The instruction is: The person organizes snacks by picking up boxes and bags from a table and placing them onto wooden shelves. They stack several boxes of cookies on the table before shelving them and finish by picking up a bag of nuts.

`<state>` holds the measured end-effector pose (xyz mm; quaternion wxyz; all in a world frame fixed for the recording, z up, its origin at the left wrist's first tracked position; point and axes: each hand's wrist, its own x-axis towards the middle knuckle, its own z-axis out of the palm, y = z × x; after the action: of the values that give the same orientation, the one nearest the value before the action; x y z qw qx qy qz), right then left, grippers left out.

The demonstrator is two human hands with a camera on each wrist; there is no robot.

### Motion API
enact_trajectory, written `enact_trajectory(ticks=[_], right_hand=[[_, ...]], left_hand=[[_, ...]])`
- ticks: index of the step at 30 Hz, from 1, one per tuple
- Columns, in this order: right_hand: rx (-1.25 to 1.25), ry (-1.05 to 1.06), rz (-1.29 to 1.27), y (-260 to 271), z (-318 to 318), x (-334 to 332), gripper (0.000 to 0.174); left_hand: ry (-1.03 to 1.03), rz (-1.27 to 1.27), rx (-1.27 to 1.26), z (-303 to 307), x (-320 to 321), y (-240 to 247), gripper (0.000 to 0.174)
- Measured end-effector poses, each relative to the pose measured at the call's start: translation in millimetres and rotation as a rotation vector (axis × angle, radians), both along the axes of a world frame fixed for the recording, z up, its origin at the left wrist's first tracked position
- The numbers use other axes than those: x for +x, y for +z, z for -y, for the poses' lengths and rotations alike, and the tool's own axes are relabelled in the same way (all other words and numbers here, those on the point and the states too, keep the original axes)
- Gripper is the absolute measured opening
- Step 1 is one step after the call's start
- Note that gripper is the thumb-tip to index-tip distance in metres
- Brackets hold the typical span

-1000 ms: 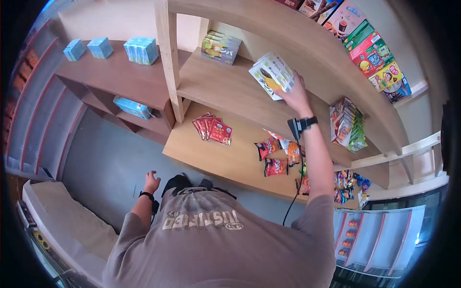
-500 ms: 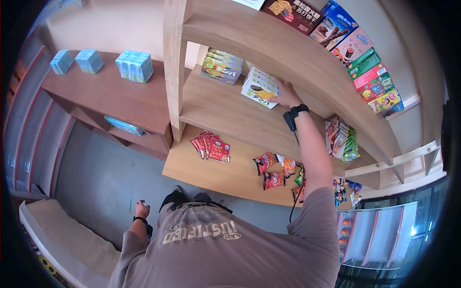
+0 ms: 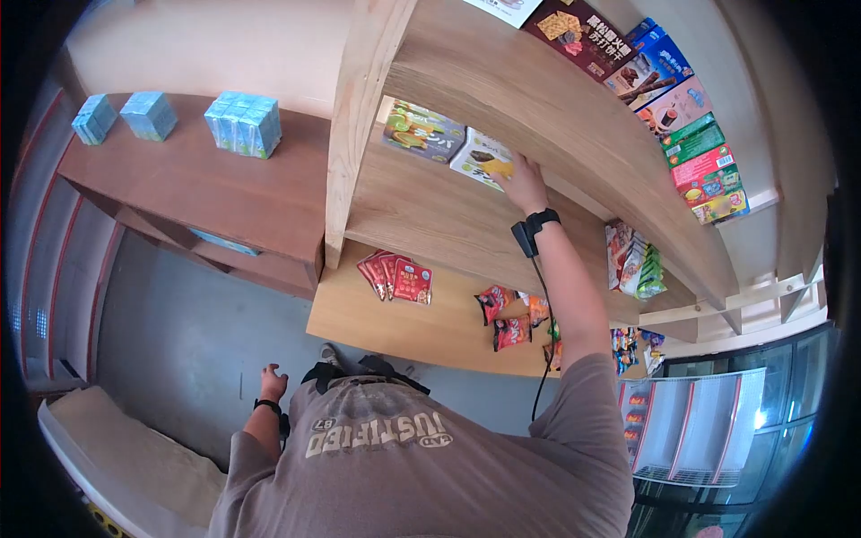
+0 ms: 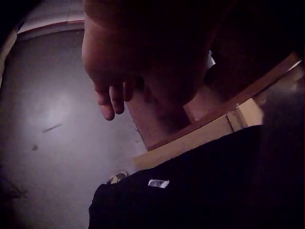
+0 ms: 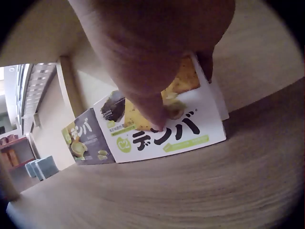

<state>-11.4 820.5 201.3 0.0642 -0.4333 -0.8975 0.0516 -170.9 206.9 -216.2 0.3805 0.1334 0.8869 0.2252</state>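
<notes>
My right hand [image 3: 522, 182] holds the white cracker boxes [image 3: 477, 160] by their right end. In the right wrist view the thumb lies across the front face of the white box [image 5: 202, 136]; the other fingers go behind it and are mostly hidden. The box stands upright on the wooden shelf [image 3: 430, 202], right up against the grey cracker boxes [image 3: 421, 133] on its left. My left hand [image 3: 272, 384] hangs low by my side, fingers loosely bent with nothing in them; the left wrist view shows it dark above the floor.
Overhead, a shelf board [image 3: 556, 108] carries several snack boxes. Farther right on the middle shelf stand snack packets [image 3: 632, 260]. Below lie red packets [image 3: 408, 280] and snack bags [image 3: 511, 332]. Light blue packs [image 3: 244, 124] stand on the brown cabinet [image 3: 179, 188] at left.
The white boxes, tilted above the shelf a second ago, have come down and left, and now stand beside the grey boxes with my right hand still on them. The left hand stays low.
</notes>
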Motion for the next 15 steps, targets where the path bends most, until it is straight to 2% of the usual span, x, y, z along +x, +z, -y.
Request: enact_trajectory(ticks=[4,7,10,12,13,15], right_hand=[[-0.102,-0.087,0.026,-3.9,-2.3,-5.2,0.066],[-0.081,-0.085,-0.004,7.8,11.3,-7.1,0.068],[-0.017,-0.176,-0.064,9.5,23.5,-12.4,0.073],[-0.221,-0.299,-0.297,5.0,17.4,-10.7,0.08],[-0.225,-0.295,-0.291,-0.6,11.8,-9.7,0.08],[-0.332,-0.252,-0.54,-11.0,6.5,-7.5,0.083]], left_hand=[[0.003,0.01,-0.02,13.2,-9.1,-15.6,0.049],[0.025,0.007,-0.047,13.1,-12.5,0.2,0.048],[-0.015,-0.043,-0.021,23.6,-16.9,-14.0,0.048],[0.009,-0.027,-0.033,24.0,-18.1,-12.2,0.048],[0.032,-0.02,-0.039,22.7,-19.9,-11.9,0.048],[0.032,-0.017,-0.031,23.4,-20.5,-17.2,0.048]])
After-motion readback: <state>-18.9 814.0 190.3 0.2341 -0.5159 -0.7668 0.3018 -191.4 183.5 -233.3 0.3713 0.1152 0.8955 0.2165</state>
